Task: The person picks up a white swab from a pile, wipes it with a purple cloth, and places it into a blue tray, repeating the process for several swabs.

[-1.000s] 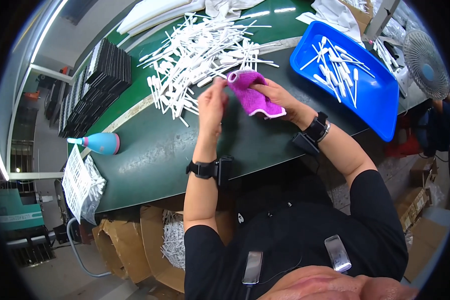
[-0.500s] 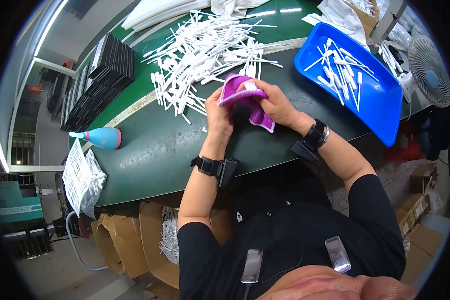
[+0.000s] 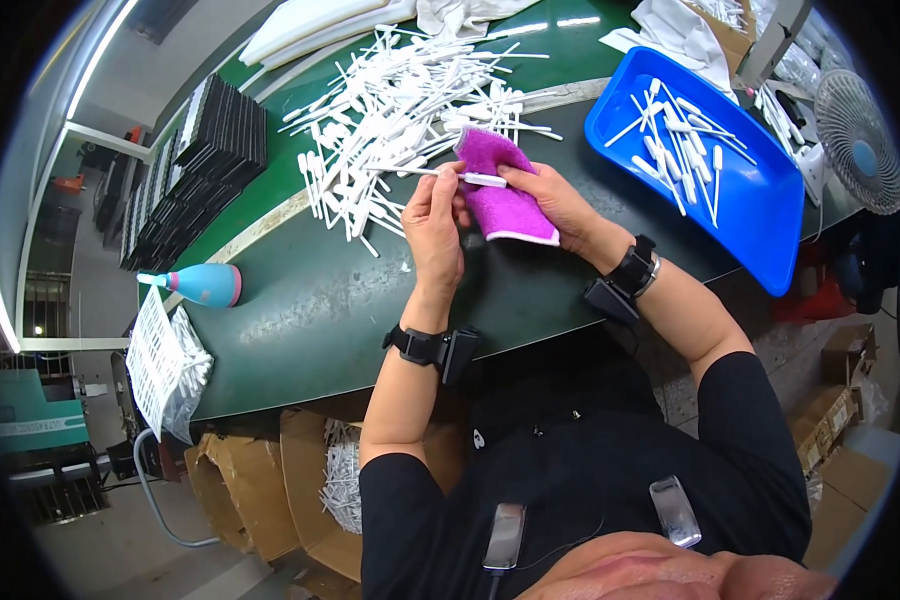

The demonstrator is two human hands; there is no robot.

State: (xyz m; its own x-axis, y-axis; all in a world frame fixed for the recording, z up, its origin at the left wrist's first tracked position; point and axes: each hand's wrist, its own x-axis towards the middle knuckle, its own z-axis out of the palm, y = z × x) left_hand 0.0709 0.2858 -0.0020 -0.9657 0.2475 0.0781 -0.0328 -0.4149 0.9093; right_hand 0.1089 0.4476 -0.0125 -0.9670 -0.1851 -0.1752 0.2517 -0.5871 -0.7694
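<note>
Between the finger and thumb of my left hand (image 3: pixel 433 225) is the stick of a white swab (image 3: pixel 486 181). Its thick head lies against a purple cloth (image 3: pixel 515 215), and its thin end points left over the pile. My right hand (image 3: pixel 562 205) grips that cloth at its right side, the thumb on top close to the swab's head. Most of the right fingers are hidden behind the cloth. Just beyond both hands spreads a loose pile of white swabs (image 3: pixel 400 110) on the green table (image 3: pixel 320 320).
A blue tray (image 3: pixel 770 225) with several swabs stands at the right, beside a small fan (image 3: pixel 860 145). On the left are stacked black trays (image 3: pixel 220 130), a light-blue bottle (image 3: pixel 208 285) lying on its side and a bag of swabs (image 3: pixel 192 360). Cardboard boxes (image 3: pixel 255 490) stand below the table.
The purple cloth was folded up around something white between both hands. Now it is opened out in my right hand, and my left hand holds the exposed swab by its stick.
</note>
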